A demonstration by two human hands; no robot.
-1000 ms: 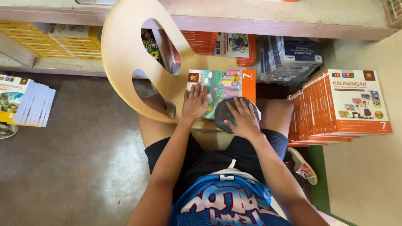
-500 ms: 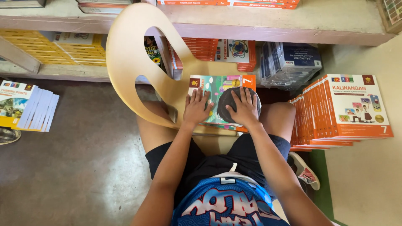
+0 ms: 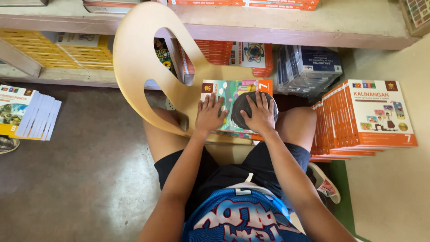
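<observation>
Sitting backwards on a tan plastic chair (image 3: pixel 148 58), with a colourful book (image 3: pixel 235 96) lying flat on the seat. Left hand (image 3: pixel 209 114) spread open and flat on the book, holding nothing. Right hand (image 3: pixel 259 115) just beside it, fingers spread over a dark round thing (image 3: pixel 244 104) on the book; orange books (image 3: pixel 365 118) stacked further right.

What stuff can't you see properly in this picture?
Head view:
- Dark round thing: mostly covered by the right hand, so its kind is unclear.
- Colourful book: cover partly hidden under the left hand and right hand.
- Striped shoe: cut off by the left edge.
</observation>
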